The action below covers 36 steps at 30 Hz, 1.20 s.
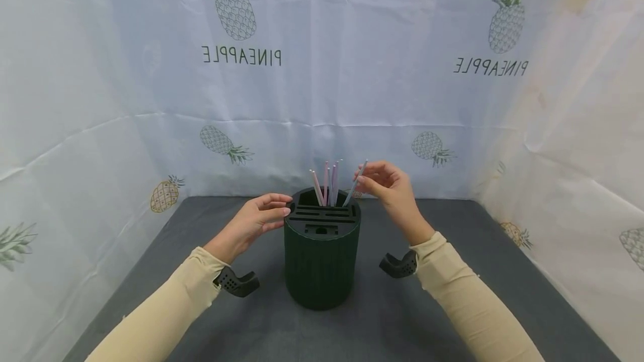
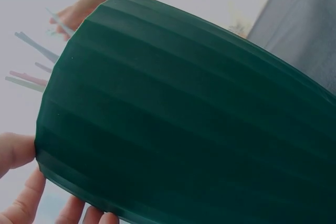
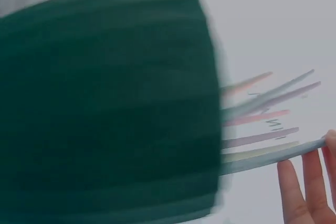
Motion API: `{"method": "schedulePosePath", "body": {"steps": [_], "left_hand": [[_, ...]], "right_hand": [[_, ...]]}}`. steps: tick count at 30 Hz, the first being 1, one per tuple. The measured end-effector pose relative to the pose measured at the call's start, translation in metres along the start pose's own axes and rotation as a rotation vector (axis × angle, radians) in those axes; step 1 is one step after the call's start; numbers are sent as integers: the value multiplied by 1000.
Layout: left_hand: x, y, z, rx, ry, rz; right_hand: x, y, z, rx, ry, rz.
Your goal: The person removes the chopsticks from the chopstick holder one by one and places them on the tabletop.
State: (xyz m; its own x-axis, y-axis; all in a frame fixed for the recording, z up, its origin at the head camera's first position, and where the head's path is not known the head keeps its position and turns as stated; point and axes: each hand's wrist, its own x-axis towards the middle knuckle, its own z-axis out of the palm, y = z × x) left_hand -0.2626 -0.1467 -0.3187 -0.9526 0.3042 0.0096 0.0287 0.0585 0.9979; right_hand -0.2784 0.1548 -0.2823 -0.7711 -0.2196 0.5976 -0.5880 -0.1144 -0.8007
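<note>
right hand (image 1: 389, 186) pinches a thin, light, seemingly stiff blue-grey stick (image 1: 355, 184) near its top; left hand (image 1: 256, 219), fingers relaxed, steadies the green holder (image 1: 322, 264).

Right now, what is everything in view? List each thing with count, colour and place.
holder: one, dark green, ribbed, slotted top, upright at mid-table.
thin sticks: about six, pastel pink, purple, blue-grey, standing in the holder's back slots.
blue-grey stick: one, leaning right, lower end in the holder.
table: one, dark grey.
backdrop cloth: white, pineapple prints, behind and at both sides.
wrist mounts: two, black, under the wrists.
sleeves: two, beige.
left hand: fingers touch the holder's left rim.
right hand: fingers pinch the blue-grey stick.
</note>
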Motion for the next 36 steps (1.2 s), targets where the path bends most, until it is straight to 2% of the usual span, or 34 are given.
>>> {"method": "schedulePosePath", "body": {"steps": [4,9,13,16,19,21,23,26,31,36], "left_hand": [[0,0,0,4,-2,4],[1,0,-1,4,6,-1],[0,1,-2,7,9,-4],[0,2,-2,10,9,-3],[0,3,-2,12,11,3],[0,4,-3,12,12,6],[0,4,-3,10,11,7],[1,4,-3,7,8,4],[2,2,-2,9,7,1],[3,-1,-1,4,10,-6]], "right_hand": [[24,-26,-4,36,41,-51],[59,-66,-14,181,126,-143],[82,-97,-26,277,229,-192],[91,-113,-37,293,303,-166],[91,-115,-49,276,334,-66],[86,-105,-57,247,332,18],[78,-85,-65,206,320,108],[58,-42,-76,122,284,257],[12,43,-86,-111,172,509],[-23,102,-84,-238,69,654]]}}
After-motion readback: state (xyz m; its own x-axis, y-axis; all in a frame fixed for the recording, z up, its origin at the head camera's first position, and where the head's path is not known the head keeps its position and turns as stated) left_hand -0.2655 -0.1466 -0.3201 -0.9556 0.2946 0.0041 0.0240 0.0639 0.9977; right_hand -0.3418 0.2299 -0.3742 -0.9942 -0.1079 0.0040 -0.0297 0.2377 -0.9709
